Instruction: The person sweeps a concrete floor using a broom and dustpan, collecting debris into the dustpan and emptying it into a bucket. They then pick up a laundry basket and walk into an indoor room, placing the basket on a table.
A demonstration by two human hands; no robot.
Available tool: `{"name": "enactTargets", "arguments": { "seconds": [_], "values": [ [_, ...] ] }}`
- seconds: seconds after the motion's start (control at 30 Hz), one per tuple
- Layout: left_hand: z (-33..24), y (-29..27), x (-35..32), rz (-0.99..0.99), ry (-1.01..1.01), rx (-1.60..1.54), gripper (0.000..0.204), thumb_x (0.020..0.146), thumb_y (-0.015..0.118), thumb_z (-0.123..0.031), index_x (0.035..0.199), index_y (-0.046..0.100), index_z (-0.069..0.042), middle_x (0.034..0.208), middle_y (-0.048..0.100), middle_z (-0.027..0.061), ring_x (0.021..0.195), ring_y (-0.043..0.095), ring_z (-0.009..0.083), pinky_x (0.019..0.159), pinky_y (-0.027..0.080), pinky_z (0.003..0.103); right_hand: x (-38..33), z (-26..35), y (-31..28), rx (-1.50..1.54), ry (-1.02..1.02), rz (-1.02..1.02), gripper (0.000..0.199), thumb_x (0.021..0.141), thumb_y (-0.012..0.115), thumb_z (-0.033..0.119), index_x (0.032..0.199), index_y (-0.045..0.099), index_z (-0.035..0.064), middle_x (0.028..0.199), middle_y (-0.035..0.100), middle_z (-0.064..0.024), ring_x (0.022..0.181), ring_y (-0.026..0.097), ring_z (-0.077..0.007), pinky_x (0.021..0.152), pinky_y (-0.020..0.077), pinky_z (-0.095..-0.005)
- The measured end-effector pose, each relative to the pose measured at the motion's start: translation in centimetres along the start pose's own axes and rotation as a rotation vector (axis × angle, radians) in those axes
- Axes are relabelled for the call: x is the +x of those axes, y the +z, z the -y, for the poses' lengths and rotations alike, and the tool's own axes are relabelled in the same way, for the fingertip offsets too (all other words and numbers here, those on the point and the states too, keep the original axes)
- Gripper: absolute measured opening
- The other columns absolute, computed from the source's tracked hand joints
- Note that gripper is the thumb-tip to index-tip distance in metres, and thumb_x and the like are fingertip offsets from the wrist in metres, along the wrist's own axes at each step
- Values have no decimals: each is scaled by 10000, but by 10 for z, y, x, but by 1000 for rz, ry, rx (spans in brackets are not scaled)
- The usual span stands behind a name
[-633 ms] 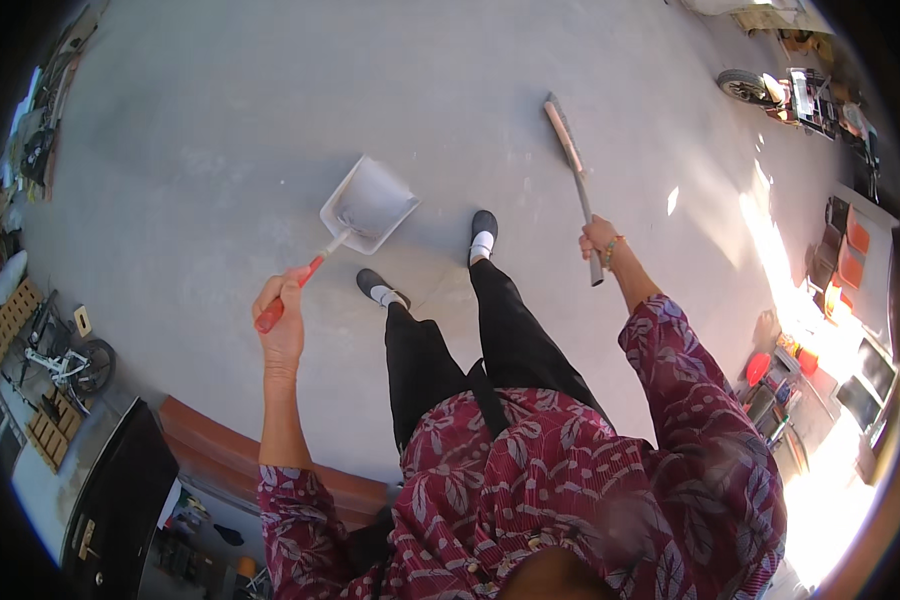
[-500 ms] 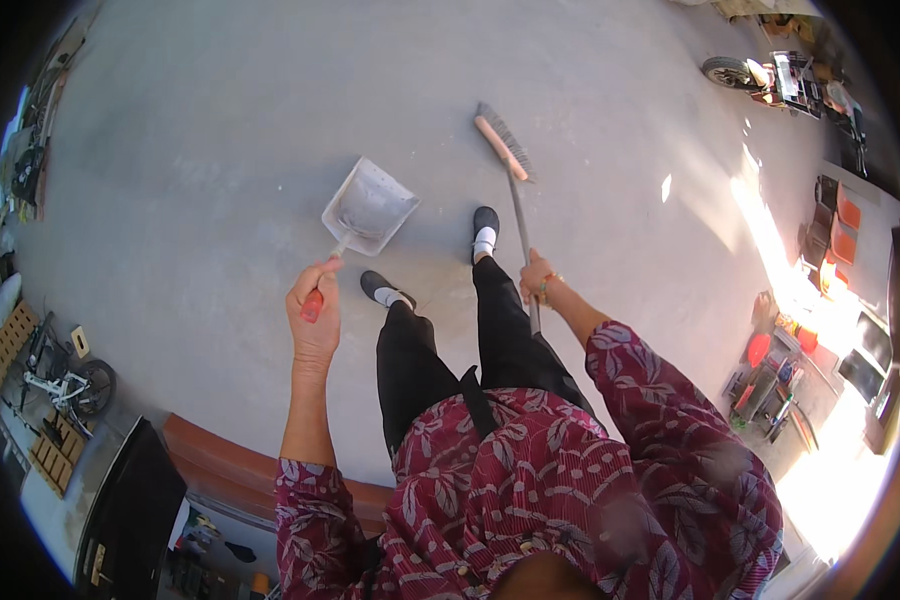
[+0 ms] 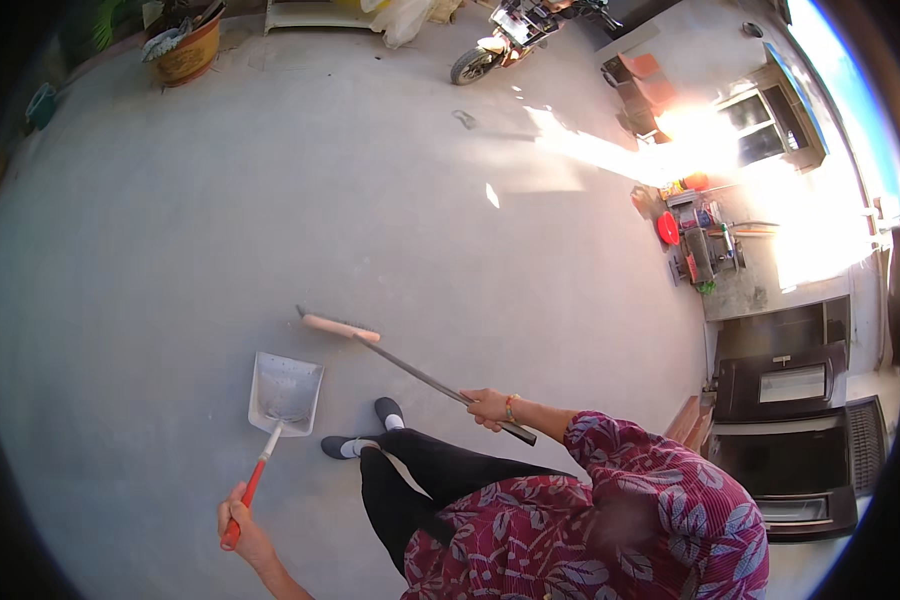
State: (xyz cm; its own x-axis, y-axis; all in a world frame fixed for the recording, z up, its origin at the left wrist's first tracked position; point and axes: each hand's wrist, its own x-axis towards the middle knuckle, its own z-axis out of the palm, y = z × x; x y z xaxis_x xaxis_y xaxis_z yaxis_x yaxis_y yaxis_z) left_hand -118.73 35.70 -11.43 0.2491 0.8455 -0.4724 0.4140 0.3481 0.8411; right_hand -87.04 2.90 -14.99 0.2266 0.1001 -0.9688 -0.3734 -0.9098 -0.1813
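Observation:
My left hand point(image 3: 238, 525) is closed round the red handle of a metal dustpan point(image 3: 286, 388). The pan part is at or just above the grey floor, its open edge pointing away from me; whether it touches cannot be told. With my right hand point(image 3: 488, 408) I grip the dark stick of a broom point(image 3: 425, 377). The broom's pinkish head point(image 3: 338, 327) lies beyond the dustpan and to its right, apart from it, with dark bristles along its far side. My shoes point(image 3: 389, 408) stand on the floor between the two tools.
Grey concrete floor point(image 3: 270, 220) stretches ahead. Far off are a large plant pot point(image 3: 185, 55) and a motorcycle point(image 3: 490, 55). Along the right wall stand orange-red chairs point(image 3: 645, 85), a red basin point(image 3: 668, 228) among clutter, and a dark door point(image 3: 785, 385). Sunlight falls in a bright strip.
My body and view have turned to the right; motorcycle and chairs now appear further left. The broom has swung to point leftward. Both hands keep their grips, and the dustpan's red handle shows more fully.

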Motion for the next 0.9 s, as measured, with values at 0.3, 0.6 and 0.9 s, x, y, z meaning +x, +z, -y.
{"name": "enactTargets", "arguments": {
  "seconds": [0.3, 0.6, 0.9],
  "values": [
    [1, -4, -9, 134, 155, 193, 232, 823, 389, -84, 850, 572, 55, 947, 606, 120, 1042, 503, 266, 878, 377, 326, 135, -2, -3, 647, 99, 6, 255, 841, 442, 256, 635, 350, 137, 502, 344, -22, 389, 390, -167, 393, 384, -349],
    [-20, 17, 10, 74, 56, 216, 216, 804, 418, -105, 739, 564, 41, 926, 623, 121, 898, 548, 184, 819, 397, 284, 75, 2, 166, 355, 210, 500, 522, 838, 392, 101, 1318, 253, 253, 607, 419, -38, 373, 376, -127, 333, 356, -296],
    [-7, 3, 6, 35, 73, 198, 212, 816, 414, -106, 714, 526, 42, 922, 629, 127, 809, 542, 146, 716, 421, 266, -31, -49, -20, 203, 9, 101, 602, 831, 412, 113, 1370, 156, 193, 608, 422, -26, 378, 347, -98, 336, 343, -267]
  ]
}}
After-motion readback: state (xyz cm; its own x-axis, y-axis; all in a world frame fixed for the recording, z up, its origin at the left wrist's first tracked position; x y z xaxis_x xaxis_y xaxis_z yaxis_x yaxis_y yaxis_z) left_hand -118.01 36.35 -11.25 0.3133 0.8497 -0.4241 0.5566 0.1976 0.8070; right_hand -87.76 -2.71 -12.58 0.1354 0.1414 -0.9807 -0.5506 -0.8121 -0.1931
